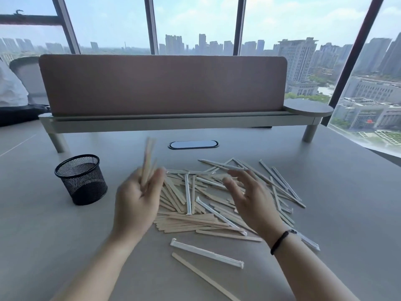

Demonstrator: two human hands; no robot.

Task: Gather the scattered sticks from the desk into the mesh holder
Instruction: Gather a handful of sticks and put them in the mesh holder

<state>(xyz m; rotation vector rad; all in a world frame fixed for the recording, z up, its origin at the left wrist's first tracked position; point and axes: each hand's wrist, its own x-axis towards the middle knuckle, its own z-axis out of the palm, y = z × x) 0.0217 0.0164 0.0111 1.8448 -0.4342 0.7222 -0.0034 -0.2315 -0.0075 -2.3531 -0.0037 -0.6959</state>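
Nearest me, one bare wooden stick (204,276) and one white paper-wrapped stick (206,253) lie by the near edge of the grey tabletop (325,213); most of the job remains.

From my remote seat, I judge the loose bundle of pale sticks (148,161) pinched upright in my left hand (134,200) could fan out and miss the black mesh holder (81,179) near the left edge. Right hand (249,198) hovers relaxed, fingers spread, holding nothing, over the scattered pile (208,203) mid-tabletop.

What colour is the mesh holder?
Black; the mesh holder stands left of the stick pile, seen in the head view.
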